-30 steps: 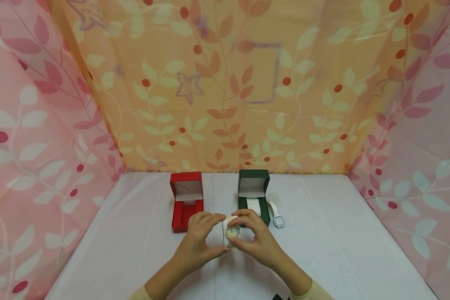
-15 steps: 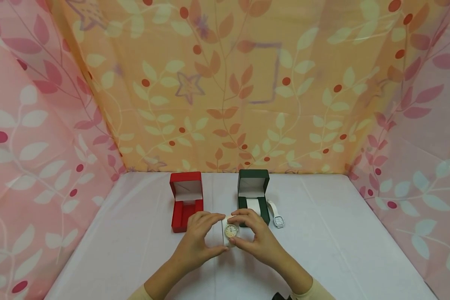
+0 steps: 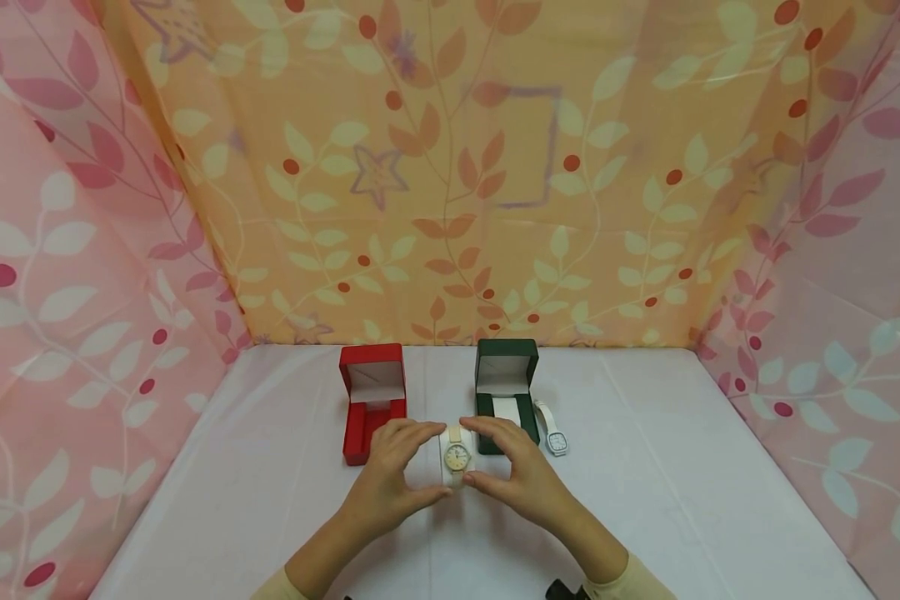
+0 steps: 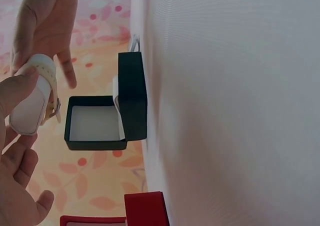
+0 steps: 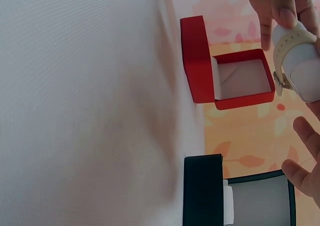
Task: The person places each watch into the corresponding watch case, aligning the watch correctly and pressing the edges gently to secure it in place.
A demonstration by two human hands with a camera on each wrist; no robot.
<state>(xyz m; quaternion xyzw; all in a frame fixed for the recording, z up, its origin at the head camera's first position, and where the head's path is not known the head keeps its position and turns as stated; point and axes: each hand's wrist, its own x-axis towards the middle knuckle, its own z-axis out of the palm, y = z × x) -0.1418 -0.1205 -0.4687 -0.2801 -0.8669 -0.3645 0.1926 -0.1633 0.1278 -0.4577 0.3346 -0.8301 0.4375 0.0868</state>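
Both hands, the left hand (image 3: 392, 475) and the right hand (image 3: 516, 471), pinch a cream watch on its white cushion (image 3: 456, 460) between fingertips and thumbs, just in front of the open green box (image 3: 507, 392). The red box (image 3: 372, 400), also open, stands left of the green box; a white watch (image 3: 553, 432) lies against its right side on the surface (image 3: 682, 467). The grip looks light, so the cushion could slip or twist, or a knuckle could knock the green box's lid.

no readable text, watch dial (image 3: 457, 457) markings too small, boxes unlabelled
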